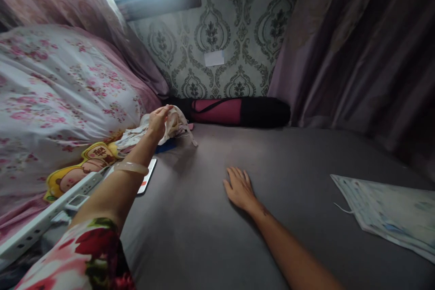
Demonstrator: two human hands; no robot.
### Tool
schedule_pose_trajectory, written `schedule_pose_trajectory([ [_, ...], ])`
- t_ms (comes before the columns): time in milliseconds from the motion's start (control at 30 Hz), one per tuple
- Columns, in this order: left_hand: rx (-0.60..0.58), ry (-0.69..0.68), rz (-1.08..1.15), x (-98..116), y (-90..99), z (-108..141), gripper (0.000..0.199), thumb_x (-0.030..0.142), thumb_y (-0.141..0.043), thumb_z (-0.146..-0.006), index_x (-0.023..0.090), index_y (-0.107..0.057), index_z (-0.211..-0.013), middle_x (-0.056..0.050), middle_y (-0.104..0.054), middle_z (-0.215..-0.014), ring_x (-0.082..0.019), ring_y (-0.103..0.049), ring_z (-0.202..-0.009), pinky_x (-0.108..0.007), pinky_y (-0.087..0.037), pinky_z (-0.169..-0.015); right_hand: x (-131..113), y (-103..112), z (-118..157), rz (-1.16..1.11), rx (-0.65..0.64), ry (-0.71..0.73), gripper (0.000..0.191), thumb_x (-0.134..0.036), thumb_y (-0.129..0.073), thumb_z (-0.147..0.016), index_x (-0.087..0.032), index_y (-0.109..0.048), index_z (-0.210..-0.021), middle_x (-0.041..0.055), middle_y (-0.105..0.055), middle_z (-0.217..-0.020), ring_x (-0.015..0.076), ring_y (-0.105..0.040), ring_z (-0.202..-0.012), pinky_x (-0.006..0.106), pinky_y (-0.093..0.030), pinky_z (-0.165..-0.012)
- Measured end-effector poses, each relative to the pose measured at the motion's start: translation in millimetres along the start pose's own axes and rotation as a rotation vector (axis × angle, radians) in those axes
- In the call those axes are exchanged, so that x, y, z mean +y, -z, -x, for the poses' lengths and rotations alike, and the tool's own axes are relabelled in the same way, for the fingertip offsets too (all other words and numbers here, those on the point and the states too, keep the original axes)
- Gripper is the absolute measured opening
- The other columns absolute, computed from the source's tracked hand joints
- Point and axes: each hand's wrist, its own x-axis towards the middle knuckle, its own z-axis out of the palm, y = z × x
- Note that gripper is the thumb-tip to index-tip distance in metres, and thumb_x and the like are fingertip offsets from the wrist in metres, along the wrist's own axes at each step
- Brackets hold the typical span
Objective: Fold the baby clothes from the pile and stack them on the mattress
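Evidently the L hand (158,123) grips the pale cloth (174,124) w/ closed fingers, part held up at far L of the grey bed (190,235), nr floral bedding (91,81); R hand (239,189) lies flat, fingers open, holding nothing, prob. bracing the reach.

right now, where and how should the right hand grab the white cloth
Probably by the loose strip of the white cloth, coming from the right: it trails toward the right hand over the grey sheet, away from the left hand at the cloth's upper edge.
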Motion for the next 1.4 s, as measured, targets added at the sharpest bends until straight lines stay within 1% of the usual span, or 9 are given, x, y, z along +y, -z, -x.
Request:
schedule_pose_trajectory([
  [133,-0.141,0.145,0.275,14,-27.3,41,0.044,0.032,-0.081,-0.052,0.014,-0.071,-0.09,-0.003,-0.069,-0.077,-0.012,-0.06,-0.066,-0.024,-0.047,-0.064,7,1,-4,-0.162,0.086,-0.016,0.043,-0.027,-0.041,-0.093,-0.012,-0.054,-0.131,0.0152,-0.057,-0.134,0.027,-0.049,-0.128,0.047,-0.028,-0.112],
  [233,-0.248,0.2,0.35,20,-46.1,73,0.046,0.024,-0.082,-0.048,0.013,-0.071,-0.092,-0.002,-0.069,-0.075,-0.012,-0.061,-0.065,-0.023,-0.048,-0.064,7,6,-8,-0.364,0.205,-0.059,0.043,-0.032,-0.042,-0.092,-0.013,-0.054,-0.129,0.0164,-0.061,-0.128,0.0254,-0.056,-0.12,0.042,-0.041,-0.104],
  [533,-0.504,0.108,0.251,41,-89.4,159,0.038,0.019,-0.066,-0.067,0.016,-0.071,-0.105,-0.002,-0.071,-0.086,-0.012,-0.061,-0.068,-0.023,-0.046,-0.064,-15,37,-8,-0.662,0.463,-0.012,0.071,-0.045,-0.067,-0.075,-0.015,-0.043,-0.134,0.0166,-0.054,-0.134,0.0259,-0.052,-0.123,0.041,-0.042,-0.102],
  [633,-0.556,-0.056,0.163,60,-96.0,180,0.032,0.017,-0.057,-0.074,0.017,-0.072,-0.102,-0.004,-0.071,-0.092,-0.014,-0.062,-0.077,-0.024,-0.047,-0.069,-22,52,-5,-0.679,0.467,-0.058,0.052,-0.042,-0.067,-0.074,-0.019,-0.055,-0.12,0.0102,-0.064,-0.117,0.0236,-0.06,-0.106,0.035,-0.049,-0.088],
  [733,-0.52,-0.28,0.069,72,-100.0,187,0.028,0.014,-0.052,-0.078,0.018,-0.074,-0.094,-0.005,-0.069,-0.098,-0.017,-0.061,-0.089,-0.027,-0.047,-0.08,-20,71,-2,-0.621,0.481,-0.12,0.022,-0.029,-0.055,-0.079,-0.019,-0.066,-0.095,0.004,-0.069,-0.089,0.0195,-0.062,-0.083,0.028,-0.048,-0.073],
  [1000,-0.419,-0.407,0.014,36,-112.5,170,0.024,0.013,-0.057,-0.078,0.02,-0.074,-0.092,-0.004,-0.061,-0.096,-0.016,-0.056,-0.092,-0.029,-0.044,-0.086,17,136,-1,-0.55,0.572,-0.09,0.03,-0.023,-0.045,-0.073,-0.015,-0.07,-0.087,0.0014,-0.065,-0.067,0.0134,-0.053,-0.058,0.023,-0.039,-0.055],
  [1200,-0.639,-0.193,0.253,37,-119.7,176,0.016,0.024,-0.065,-0.079,0.02,-0.076,-0.09,-0.005,-0.064,-0.101,-0.015,-0.058,-0.093,-0.026,-0.046,-0.08,15,204,44,-0.618,0.488,-0.146,0.033,-0.026,-0.046,-0.072,-0.017,-0.07,-0.092,-0.0011,-0.059,-0.061,0.0107,-0.045,-0.048,0.021,-0.03,-0.044],
  [1300,-0.879,0.123,0.332,38,-127.5,182,0.022,0.035,-0.068,-0.079,0.017,-0.075,-0.09,-0.007,-0.068,-0.093,-0.016,-0.061,-0.082,-0.026,-0.048,-0.071,26,225,62,-0.546,0.314,-0.256,0.03,-0.028,-0.046,-0.072,-0.017,-0.07,-0.087,-0.002,-0.056,-0.056,0.0105,-0.044,-0.046,0.021,-0.028,-0.043],
  [1400,-0.99,0.501,0.282,20,-144.7,190,0.024,0.034,-0.074,-0.071,0.015,-0.073,-0.086,-0.005,-0.068,-0.073,-0.014,-0.061,-0.065,-0.025,-0.048,-0.06,57,221,59,-0.338,0.05,-0.378,0.022,-0.026,-0.05,-0.07,-0.017,-0.069,-0.076,-0.0019,-0.059,-0.057,0.0112,-0.048,-0.051,0.021,-0.031,-0.046],
])
